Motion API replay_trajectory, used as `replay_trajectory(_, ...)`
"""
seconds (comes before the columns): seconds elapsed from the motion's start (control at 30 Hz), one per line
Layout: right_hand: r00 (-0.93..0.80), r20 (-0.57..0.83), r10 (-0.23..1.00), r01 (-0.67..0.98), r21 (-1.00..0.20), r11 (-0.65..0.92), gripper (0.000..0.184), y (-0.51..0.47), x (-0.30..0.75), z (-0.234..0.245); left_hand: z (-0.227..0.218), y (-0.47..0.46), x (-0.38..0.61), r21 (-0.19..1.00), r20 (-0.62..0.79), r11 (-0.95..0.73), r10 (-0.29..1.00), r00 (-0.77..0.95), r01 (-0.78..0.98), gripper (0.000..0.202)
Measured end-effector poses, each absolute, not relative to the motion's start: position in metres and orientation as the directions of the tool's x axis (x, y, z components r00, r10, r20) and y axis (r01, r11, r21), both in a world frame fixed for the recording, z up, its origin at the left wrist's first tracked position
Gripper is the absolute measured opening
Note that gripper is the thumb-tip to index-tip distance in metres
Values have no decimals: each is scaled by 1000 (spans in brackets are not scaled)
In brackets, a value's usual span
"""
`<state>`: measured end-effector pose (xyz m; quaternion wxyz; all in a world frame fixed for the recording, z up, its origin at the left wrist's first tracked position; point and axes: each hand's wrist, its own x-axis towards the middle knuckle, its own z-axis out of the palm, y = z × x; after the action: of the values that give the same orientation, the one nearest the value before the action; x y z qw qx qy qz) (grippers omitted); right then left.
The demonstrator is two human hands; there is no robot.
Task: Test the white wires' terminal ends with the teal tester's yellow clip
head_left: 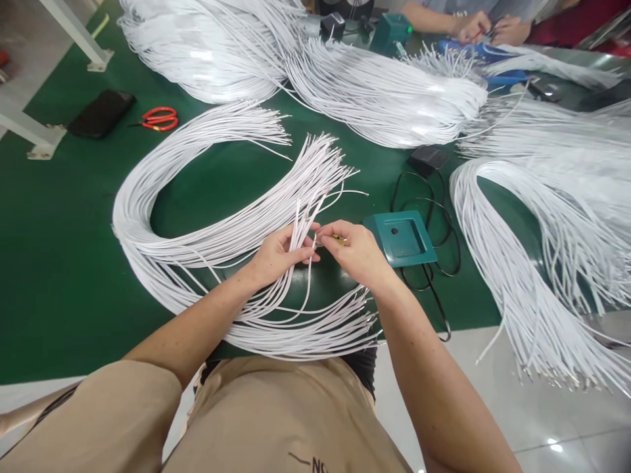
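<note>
Several white wires (297, 223), thin, smooth and round, rise through the left hand (286, 253), whose thumb presses them against its fingers just above the tabletop (59, 263). One stands slightly apart, its tip between the two hands. The right hand (348, 249) has thumb and forefinger pressed together by that tip, around a small yellow piece (340, 239) mostly hidden by the fingers.

Under and left of the hands lies a big white bundle (131, 197), curved at its left and open to the right. Its upper arm and middle arm end in fanned tips, with green surface between them; lower strands sweep below the left forearm to the near edge, by the person's torso.

Just right of the right hand is a green tray (407, 240) with a square recess; a black cord (456, 230) loops behind and beside it. Between tray and bundle tips runs a narrow green strip. Farther right, a second bundle (486, 210) spills over the near edge.

Wide green surface spreads left of the first bundle, out to the table's left edge. Beyond that bundle lie red scissors (160, 118) and a black case (101, 113). Large wire heaps (384, 92) line the far side, before a co-worker's hands (473, 27).
</note>
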<state>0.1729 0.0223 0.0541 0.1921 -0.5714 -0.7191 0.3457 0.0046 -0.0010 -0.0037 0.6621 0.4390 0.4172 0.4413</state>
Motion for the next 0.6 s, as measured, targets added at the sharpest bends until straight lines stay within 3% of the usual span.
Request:
replay_trajectory(0.13, -304, -50, 951, 747, -633, 206, 21, 19, 172, 53, 0, -1, 5, 951, -185, 238, 949, 253, -196, 41)
replay_trajectory(0.37, -585, 156, 796, 773, -189, 605, 21, 21, 182, 40, -6, 1, 5, 868, -318, 395, 908, 273, -301, 45)
replay_trajectory(0.47, -569, 110, 815, 809, -104, 579, 13, 27, 197, 38, -7, 2, 8, 871, -350, 406, 908, 231, -276, 48)
replay_trajectory(0.6, -590, -8, 807, 804, -96, 587, 13, 36, 210, 37, -7, 4, 12, 891, -355, 398, 911, 209, -219, 48)
